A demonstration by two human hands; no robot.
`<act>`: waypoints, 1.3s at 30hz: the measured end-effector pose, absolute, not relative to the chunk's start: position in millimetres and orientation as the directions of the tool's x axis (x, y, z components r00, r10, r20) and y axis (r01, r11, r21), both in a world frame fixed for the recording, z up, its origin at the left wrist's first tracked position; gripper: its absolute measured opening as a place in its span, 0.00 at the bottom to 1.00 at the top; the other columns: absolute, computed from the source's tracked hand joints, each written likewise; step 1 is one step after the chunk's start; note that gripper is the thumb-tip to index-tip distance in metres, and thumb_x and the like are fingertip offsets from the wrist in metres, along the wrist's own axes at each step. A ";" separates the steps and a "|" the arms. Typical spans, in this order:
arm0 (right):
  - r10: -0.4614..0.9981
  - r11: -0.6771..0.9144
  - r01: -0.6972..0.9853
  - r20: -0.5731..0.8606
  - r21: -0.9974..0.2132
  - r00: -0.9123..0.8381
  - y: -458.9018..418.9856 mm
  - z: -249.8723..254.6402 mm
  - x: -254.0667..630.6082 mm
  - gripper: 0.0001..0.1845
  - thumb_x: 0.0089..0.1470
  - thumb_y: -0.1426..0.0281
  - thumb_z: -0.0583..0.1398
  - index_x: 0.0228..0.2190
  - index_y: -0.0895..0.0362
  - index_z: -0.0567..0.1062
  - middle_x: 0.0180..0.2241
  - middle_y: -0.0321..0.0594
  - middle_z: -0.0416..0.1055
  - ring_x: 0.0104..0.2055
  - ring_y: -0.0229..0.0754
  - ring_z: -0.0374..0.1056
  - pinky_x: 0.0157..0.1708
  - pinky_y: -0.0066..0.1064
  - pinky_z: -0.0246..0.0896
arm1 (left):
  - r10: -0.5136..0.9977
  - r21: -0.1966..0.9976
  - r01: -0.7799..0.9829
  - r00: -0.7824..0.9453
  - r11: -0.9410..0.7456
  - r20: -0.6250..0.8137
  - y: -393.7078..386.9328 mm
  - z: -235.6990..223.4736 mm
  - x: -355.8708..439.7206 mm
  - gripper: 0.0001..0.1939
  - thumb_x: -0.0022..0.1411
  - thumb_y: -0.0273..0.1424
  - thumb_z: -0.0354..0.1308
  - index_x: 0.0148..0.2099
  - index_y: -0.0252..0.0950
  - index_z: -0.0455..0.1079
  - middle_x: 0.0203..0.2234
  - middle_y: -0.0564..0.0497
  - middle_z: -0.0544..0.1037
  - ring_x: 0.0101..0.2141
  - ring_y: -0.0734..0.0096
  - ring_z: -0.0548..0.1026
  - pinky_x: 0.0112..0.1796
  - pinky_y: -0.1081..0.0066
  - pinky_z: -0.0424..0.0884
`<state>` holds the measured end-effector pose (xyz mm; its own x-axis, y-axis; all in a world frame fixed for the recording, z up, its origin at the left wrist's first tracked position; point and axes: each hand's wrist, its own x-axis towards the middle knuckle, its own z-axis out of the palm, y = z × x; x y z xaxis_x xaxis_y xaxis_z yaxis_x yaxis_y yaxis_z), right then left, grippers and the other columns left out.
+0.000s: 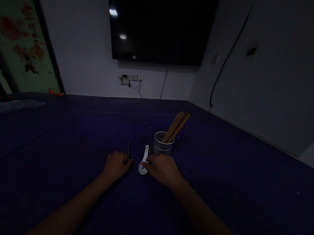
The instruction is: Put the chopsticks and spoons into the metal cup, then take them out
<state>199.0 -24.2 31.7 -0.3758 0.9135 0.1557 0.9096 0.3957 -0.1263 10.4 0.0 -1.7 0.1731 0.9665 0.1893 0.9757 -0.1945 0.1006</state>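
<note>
Near the middle of the view, a white Chinese soup spoon (145, 155) with a small blue mark in its bowl lies with its handle pointing away from me. My right hand (165, 168) is closed at the right edge of this spoon, thumb and fingertips against it. A thin sliver of something shows behind those fingers, too small to name. To the left, my left hand (116, 164) is closed with its thumb at a dark spoon (129, 149) that has a slim upright-pointing handle; its bowl is partly hidden. A metal cup (162, 147) stands just beyond my right hand, holding several wooden chopsticks (176, 127).
The dark blue-purple surface (65, 182) spreads out to the walls. Clear plastic film (6, 108) lies at the far left. A large television (161, 24) hangs on the back wall above sockets (133, 78) and cables. Another black cable (227, 61) hangs on the right wall.
</note>
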 end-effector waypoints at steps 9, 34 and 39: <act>0.921 0.379 0.918 0.146 -0.112 -0.362 -19.2 24.7 200.6 0.22 0.58 0.54 0.50 0.40 0.53 0.77 0.36 0.44 0.77 0.40 0.46 0.73 0.36 0.29 0.61 | 0.968 0.104 0.973 0.190 -0.208 0.162 -0.4 -0.3 12.1 0.17 0.63 0.37 0.46 0.29 0.36 0.71 0.32 0.46 0.78 0.38 0.61 0.74 0.40 0.64 0.64; 0.895 0.430 0.894 0.188 -0.127 -0.404 -20.8 23.3 199.9 0.20 0.59 0.56 0.51 0.40 0.53 0.77 0.36 0.43 0.78 0.38 0.46 0.74 0.34 0.30 0.61 | 0.952 0.093 0.975 0.175 -0.203 0.251 -3.5 -5.3 20.1 0.12 0.62 0.32 0.48 0.31 0.35 0.70 0.31 0.43 0.77 0.36 0.60 0.74 0.37 0.64 0.63; 0.896 0.423 0.895 0.215 -0.142 -0.389 -20.1 23.4 199.2 0.20 0.59 0.56 0.51 0.40 0.52 0.77 0.34 0.43 0.78 0.37 0.45 0.74 0.33 0.29 0.60 | 0.933 0.082 0.969 0.199 -0.233 0.301 -2.9 -8.3 20.0 0.09 0.60 0.29 0.49 0.31 0.35 0.69 0.30 0.44 0.76 0.35 0.61 0.73 0.36 0.65 0.63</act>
<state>199.2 -20.1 23.4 -0.3895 0.8956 0.2148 0.8948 0.4232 -0.1420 20.0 -2.9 -8.3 0.1992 0.9327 0.3006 0.9689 -0.2334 0.0823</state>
